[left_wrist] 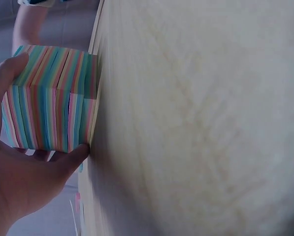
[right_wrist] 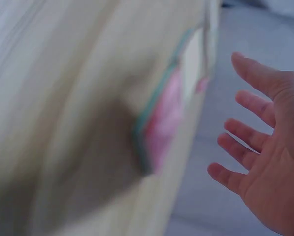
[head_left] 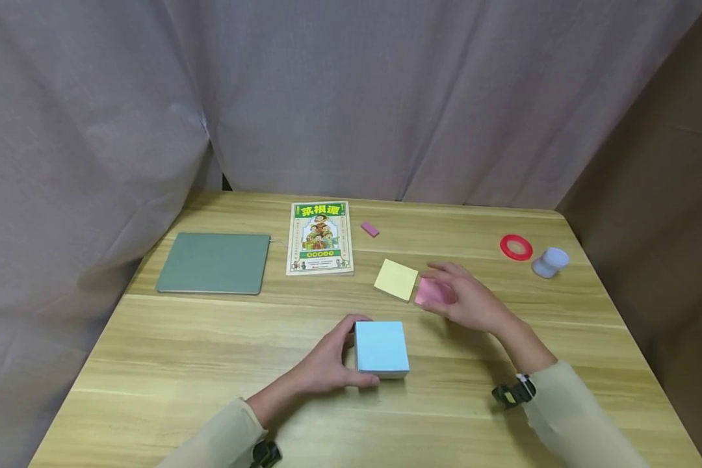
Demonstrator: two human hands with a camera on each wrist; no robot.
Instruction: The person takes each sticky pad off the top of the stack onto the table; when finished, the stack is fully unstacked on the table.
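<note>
A thick stack of sticky notes (head_left: 381, 346), pale blue on top with striped colored sides (left_wrist: 50, 98), stands on the wooden table. My left hand (head_left: 327, 364) grips it from the left, thumb at the near side and fingers at the far side. Over a pink sticky note pad (head_left: 435, 291) hovers my right hand (head_left: 468, 299). In the right wrist view that hand's fingers (right_wrist: 245, 132) are spread and apart from the pad, holding nothing. A yellow sticky note pad (head_left: 396, 279) lies right beside the pink one, at its left.
Farther left lie a green notebook (head_left: 213, 263) and an illustrated book (head_left: 320, 238). A small pink eraser-like block (head_left: 370, 229) is near the back. A red tape ring (head_left: 516, 247) and a white spool-shaped thing (head_left: 550, 262) sit at the right. Grey curtain (head_left: 327, 97) hangs behind the table.
</note>
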